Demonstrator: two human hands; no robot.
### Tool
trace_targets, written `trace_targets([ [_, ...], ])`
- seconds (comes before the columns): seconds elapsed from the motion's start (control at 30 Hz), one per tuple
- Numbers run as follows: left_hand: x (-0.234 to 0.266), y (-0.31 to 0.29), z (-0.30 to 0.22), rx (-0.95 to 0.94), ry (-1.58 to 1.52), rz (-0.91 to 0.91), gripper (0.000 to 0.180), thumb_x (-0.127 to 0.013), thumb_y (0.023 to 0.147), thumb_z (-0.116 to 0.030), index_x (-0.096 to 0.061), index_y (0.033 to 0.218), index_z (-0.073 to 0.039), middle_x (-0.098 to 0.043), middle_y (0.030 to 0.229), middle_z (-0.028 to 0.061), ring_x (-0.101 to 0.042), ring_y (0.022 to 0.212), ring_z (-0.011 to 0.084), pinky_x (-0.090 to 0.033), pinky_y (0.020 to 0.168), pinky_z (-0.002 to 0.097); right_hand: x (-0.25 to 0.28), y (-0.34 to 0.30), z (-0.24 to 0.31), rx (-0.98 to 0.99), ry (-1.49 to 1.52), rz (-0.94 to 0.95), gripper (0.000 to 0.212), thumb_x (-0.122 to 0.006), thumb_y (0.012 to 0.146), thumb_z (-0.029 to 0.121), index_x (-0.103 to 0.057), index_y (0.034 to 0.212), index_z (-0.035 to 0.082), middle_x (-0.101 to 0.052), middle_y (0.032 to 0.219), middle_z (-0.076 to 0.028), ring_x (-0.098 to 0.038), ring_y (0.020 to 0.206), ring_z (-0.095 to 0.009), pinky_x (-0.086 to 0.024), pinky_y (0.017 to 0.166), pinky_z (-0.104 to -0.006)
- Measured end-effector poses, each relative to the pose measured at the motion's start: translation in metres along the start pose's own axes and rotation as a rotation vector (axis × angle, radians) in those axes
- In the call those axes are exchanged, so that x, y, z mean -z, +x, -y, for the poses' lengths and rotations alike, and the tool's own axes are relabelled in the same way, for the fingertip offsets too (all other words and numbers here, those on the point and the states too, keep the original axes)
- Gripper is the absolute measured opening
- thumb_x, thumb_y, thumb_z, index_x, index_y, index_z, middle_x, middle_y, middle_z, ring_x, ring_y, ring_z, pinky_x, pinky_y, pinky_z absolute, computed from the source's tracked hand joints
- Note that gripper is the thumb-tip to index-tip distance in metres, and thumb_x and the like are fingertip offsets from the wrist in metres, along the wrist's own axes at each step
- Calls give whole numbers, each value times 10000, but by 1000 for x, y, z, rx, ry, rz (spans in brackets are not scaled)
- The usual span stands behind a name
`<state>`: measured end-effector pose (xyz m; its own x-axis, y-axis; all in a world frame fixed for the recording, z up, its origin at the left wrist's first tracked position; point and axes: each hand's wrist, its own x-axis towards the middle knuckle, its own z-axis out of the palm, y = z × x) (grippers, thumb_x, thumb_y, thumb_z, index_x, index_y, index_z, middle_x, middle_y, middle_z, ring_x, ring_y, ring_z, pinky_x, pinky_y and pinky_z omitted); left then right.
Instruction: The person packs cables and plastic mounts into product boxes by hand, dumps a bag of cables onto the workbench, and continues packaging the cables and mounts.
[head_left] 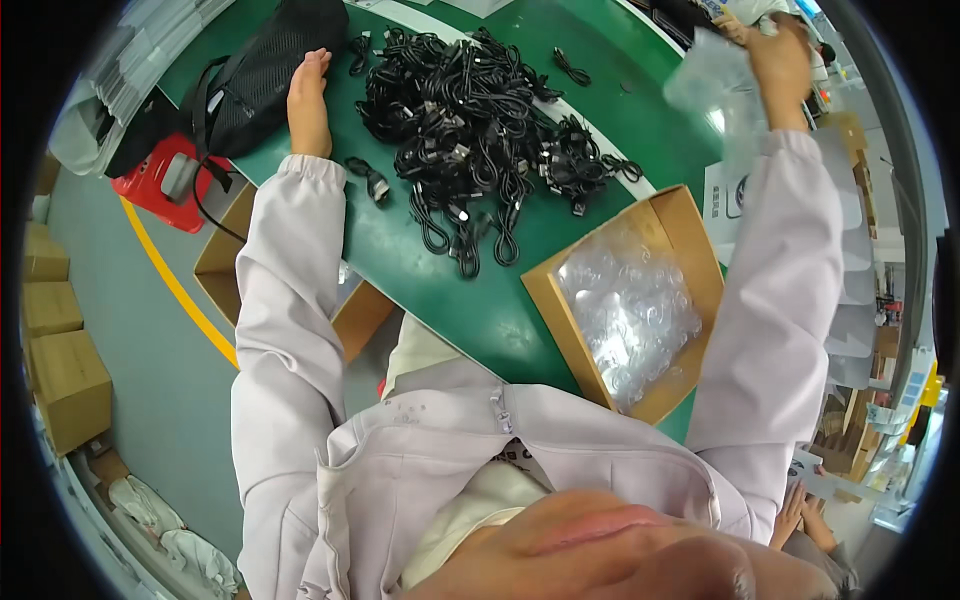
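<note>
My left hand (pixel 310 105) rests beside a black bag (pixel 270 75) at the far left of the green table, fingers stretched out and holding nothing. At the far right, my right hand (pixel 782 68) is closed on a crumpled clear plastic piece (pixel 712 85); blur hides its exact shape. Between my arms lies a large heap of coiled black cables (pixel 470 120), with a loose coil (pixel 368 180) near my left wrist. A cardboard box (pixel 562 325) of clear plastic pieces (pixel 625 310) stands next to my right forearm.
An open carton (pixel 360 325) sits below the table's left edge, near a red plastic stool (pixel 165 185). Cartons (pixel 65 390) line the floor at left. Another person's hands (pixel 800 515) show at lower right. A white printed box (pixel 722 195) lies by my right sleeve.
</note>
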<state>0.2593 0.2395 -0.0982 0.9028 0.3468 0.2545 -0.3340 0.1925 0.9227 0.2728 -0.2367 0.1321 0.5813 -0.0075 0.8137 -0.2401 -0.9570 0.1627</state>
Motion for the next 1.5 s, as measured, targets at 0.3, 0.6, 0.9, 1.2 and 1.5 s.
trace_targets([
  [0.3,-32,28,18,-88,466,184,491,-522,849,-425,-538,1167,-51,-571,1132,126,-532,1051,205,-377,906,280,-149,-126,137,-14,469,1119,630,-540,739,574,-542,1171,116,-562,1138,-167,-545,1019,-323,-418,890,-372],
  [0.6,-47,49,27,-191,727,290,551,-489,832,-490,-530,1176,-61,-523,1197,158,-448,1147,274,-315,975,341,-147,-126,241,81,978,1040,520,-497,806,507,-541,1162,131,-614,990,-149,-567,981,-269,-415,855,-324],
  [0.9,-46,44,23,139,281,368,445,-552,830,-437,-608,1029,-43,-591,779,-3,-499,673,85,-404,656,223,-85,-152,251,67,816,1030,317,-506,852,362,-563,1111,189,-601,1044,-108,-559,959,-255,-407,853,-313],
  [1.2,-40,53,27,111,311,459,458,-451,903,-417,-596,1087,-23,-579,1080,74,-481,1038,151,-342,919,272,-26,-91,162,-93,896,1121,545,-507,827,486,-481,1216,105,-528,1171,-104,-579,913,-191,-479,743,-335],
  [1.5,-41,59,35,110,205,470,475,-425,914,-414,-602,1067,0,-597,1058,56,-527,961,130,-364,885,247,-12,-186,52,132,622,1203,382,-472,856,361,-573,1081,69,-621,958,-134,-585,827,-271,-460,737,-341],
])
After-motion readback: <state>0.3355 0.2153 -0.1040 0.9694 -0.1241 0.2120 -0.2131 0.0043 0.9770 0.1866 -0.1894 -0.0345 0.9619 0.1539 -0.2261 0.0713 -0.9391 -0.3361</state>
